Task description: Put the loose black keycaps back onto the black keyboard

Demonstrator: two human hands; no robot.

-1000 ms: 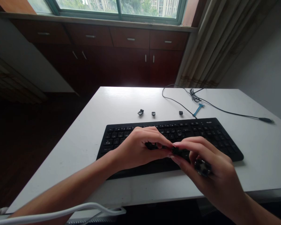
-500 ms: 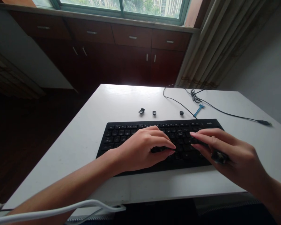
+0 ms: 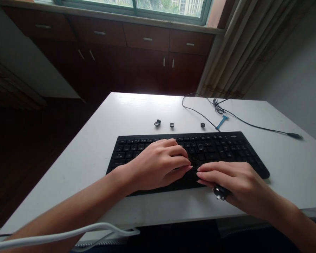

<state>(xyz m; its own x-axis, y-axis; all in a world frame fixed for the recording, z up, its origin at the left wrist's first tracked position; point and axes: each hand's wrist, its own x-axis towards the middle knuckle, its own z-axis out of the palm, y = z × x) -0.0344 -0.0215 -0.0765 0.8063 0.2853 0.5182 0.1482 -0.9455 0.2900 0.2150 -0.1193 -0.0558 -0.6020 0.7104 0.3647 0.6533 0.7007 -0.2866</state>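
Observation:
A black keyboard (image 3: 252, 160) lies across the white table, several of its keys covered by my hands. Thumb and fingertips of my left hand (image 3: 158, 163) are pinched together low over the middle keys; whatever is between them is too small to make out. Just right of them, my right hand (image 3: 234, 179) has its fingertips close together at the keyboard's lower keys. A small black piece with a light tip, seemingly a keycap (image 3: 220, 192), is held in its curled lower fingers. Beyond the keyboard lie loose black keycaps (image 3: 172, 125), one pair leaning together at the left.
A blue T-shaped tool (image 3: 222, 122) rests behind the keyboard near the bundled black cable (image 3: 218, 106), whose USB plug (image 3: 295, 135) points right. A white cable (image 3: 76, 231) crosses my left forearm near the table's front edge. Dark red cabinets (image 3: 147, 70) stand beyond the table.
My right hand has moved left and down, bringing its fingertips together beside my left hand. The left hand stays over the middle keys. The view has shifted slightly.

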